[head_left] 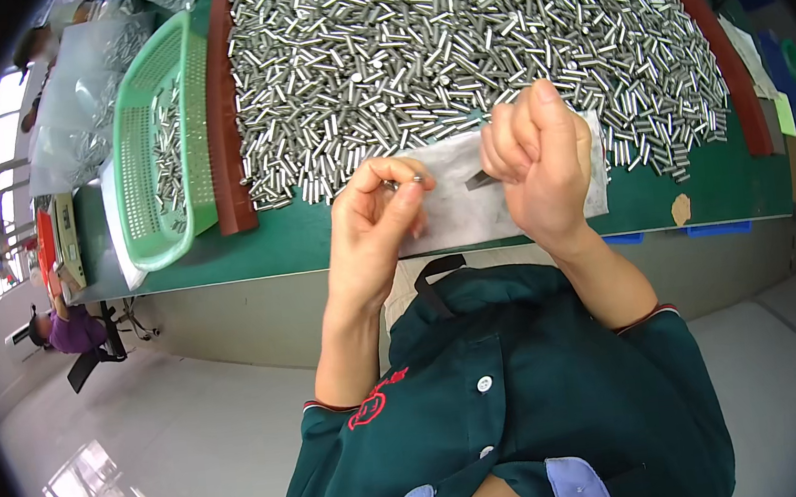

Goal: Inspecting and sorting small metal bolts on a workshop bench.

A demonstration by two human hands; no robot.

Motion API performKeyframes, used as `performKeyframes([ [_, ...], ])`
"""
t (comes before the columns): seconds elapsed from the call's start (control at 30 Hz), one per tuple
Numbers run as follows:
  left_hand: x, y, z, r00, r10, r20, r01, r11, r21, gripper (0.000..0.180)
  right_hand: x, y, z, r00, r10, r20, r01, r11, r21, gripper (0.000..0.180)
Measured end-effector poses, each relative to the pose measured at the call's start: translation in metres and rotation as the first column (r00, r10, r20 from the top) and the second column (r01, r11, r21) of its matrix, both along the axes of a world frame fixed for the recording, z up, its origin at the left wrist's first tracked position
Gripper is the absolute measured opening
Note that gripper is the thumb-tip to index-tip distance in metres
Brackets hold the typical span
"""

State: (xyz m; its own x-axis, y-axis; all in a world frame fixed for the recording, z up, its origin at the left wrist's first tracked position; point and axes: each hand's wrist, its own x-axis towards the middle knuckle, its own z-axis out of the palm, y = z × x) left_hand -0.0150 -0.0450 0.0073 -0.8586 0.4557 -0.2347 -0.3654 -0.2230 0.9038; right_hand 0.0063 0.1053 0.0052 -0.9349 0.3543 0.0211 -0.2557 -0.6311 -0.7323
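My left hand (377, 214) pinches a small silver metal pin (404, 183) between thumb and forefinger, held up over the near edge of the green table (273, 246). My right hand (538, 163) is curled into a loose fist around a thin dark tool (478, 180) whose tip points left toward the pin. Under both hands lies a grey-white cloth (457, 214). Behind it spreads a huge heap of the same silver pins (456, 51), bounded by a brown rim (223, 102).
A green plastic basket (154, 147) holding several pins stands left of the heap. Clear plastic bags (82, 97) lie farther left. A small brown scrap (681, 210) sits at the table's right front. Another person in purple (66, 328) sits far left on the grey floor area.
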Motion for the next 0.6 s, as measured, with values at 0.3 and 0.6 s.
performKeyframes([
  [0.3,0.003,-0.029,0.011,0.95,0.215,0.227,-0.262,0.944,0.2,0.023,-0.001,0.002,0.003,1.0,0.005,-0.017,-0.006,1.0,-0.03,0.041],
  [0.6,-0.001,-0.041,0.004,0.73,-0.201,-0.653,-0.427,0.611,-0.666,0.013,-0.002,0.002,0.004,1.0,0.019,0.0,-0.019,1.0,-0.014,0.041],
])
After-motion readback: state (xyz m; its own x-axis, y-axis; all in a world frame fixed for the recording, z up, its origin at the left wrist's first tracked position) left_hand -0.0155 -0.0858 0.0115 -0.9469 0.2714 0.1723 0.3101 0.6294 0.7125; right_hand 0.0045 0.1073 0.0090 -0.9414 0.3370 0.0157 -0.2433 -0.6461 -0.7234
